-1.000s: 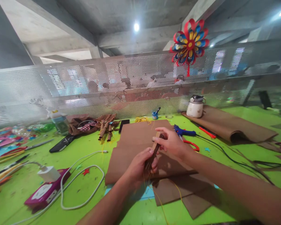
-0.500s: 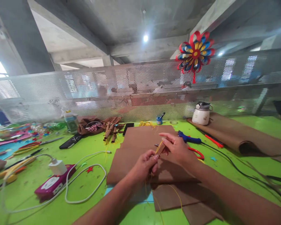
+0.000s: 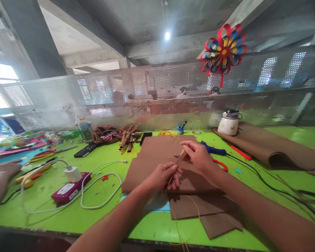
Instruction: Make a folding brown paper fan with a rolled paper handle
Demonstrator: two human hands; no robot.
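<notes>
My left hand (image 3: 164, 176) and my right hand (image 3: 199, 155) together pinch a thin brown paper strip (image 3: 180, 158) held slantwise above the brown paper sheets (image 3: 157, 154). The left hand grips its lower end, the right hand its upper end. Yellow thread (image 3: 196, 210) hangs from the strip down over the sheets toward the table's front edge. Both hands are closed.
On the green table (image 3: 55, 217) lie a magenta device with a white charger and cable (image 3: 68, 190), brown paper rolls (image 3: 127, 140), a blue glue gun (image 3: 212, 150), red scissors (image 3: 222, 164), a white pot (image 3: 229, 122) and a large brown roll (image 3: 273, 148). Another person's hand (image 3: 0, 178) rests at far left. A perforated screen stands behind.
The strip has gone from nearly upright to a flatter slant, and my hands have shifted slightly. The view has tilted and panned left, showing the table's front edge and another person's hand.
</notes>
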